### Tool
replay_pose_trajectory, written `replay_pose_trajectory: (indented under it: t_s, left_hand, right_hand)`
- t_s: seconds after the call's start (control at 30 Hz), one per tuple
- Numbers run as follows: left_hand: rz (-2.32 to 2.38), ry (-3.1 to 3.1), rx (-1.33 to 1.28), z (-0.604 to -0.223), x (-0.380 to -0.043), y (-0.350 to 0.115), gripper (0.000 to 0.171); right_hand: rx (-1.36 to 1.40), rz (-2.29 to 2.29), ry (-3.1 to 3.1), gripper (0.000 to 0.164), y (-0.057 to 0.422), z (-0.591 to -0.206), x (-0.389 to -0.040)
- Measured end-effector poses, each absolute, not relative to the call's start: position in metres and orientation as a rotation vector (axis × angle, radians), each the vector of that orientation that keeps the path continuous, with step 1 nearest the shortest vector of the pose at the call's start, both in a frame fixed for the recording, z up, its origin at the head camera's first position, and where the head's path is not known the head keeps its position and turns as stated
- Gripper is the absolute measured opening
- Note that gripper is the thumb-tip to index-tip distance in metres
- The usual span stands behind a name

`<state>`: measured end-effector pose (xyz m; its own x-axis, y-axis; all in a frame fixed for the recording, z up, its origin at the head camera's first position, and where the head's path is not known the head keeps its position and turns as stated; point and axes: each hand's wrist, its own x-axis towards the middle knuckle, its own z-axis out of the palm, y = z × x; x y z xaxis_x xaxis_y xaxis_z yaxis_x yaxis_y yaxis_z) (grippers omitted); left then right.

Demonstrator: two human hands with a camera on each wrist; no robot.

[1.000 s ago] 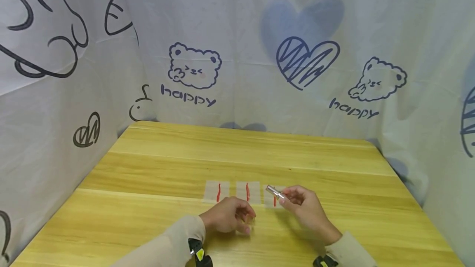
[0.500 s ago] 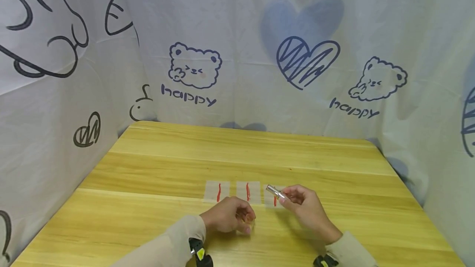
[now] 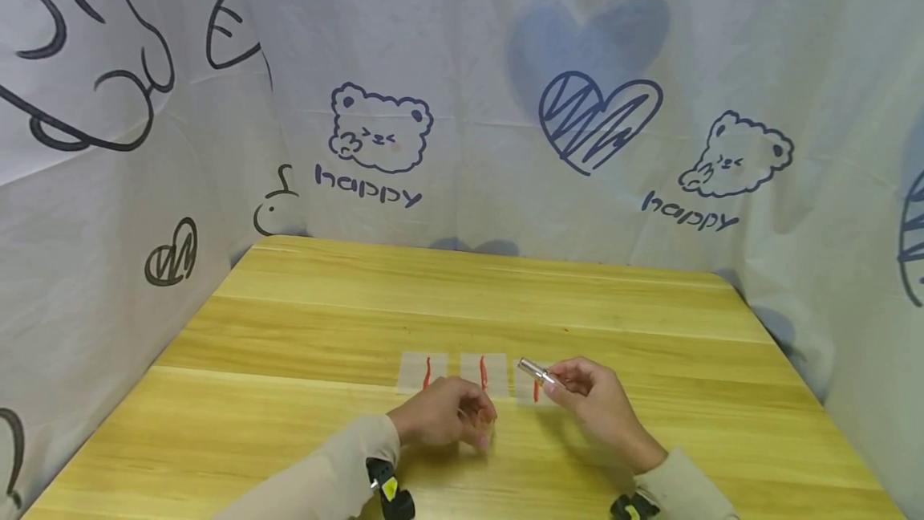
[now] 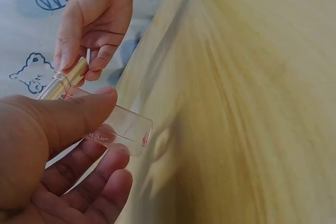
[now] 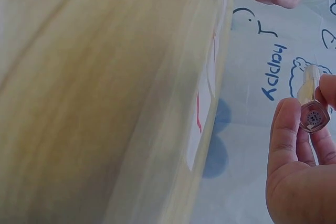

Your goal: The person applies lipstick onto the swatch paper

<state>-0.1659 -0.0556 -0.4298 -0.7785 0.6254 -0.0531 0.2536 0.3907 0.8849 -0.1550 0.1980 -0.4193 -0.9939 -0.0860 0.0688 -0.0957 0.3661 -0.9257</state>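
My left hand pinches a clear, open-ended lipstick cap between thumb and fingers. Red marks and small print show on the cap. To its right, my right hand grips a shiny lipstick tube that slants up and to the left. In the right wrist view, a round label shows on the tube's base. Cap and tube are apart in the head view. Below the tube lies a small pale paper square with a red line, partly hidden by the tube and right hand.
Two more paper squares, a middle one and a left one, lie in a row on the wooden table, each with a red stroke. A printed cloth hangs behind and beside the table. Dark straps sit on both wrists.
My left hand has risen slightly with the cap and now covers the lower end of the left red stroke. My right hand and the lipstick tube have barely moved.
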Motion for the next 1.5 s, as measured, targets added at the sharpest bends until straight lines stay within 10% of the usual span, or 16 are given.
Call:
replay_pose_trajectory:
  t_s: [1.5]
  left_hand:
    - [1.321,2.427,0.69,-0.404,-0.183,-0.066,0.017]
  right_hand:
    - [0.55,1.754,-2.619,0.026,0.188,-0.401,-0.163]
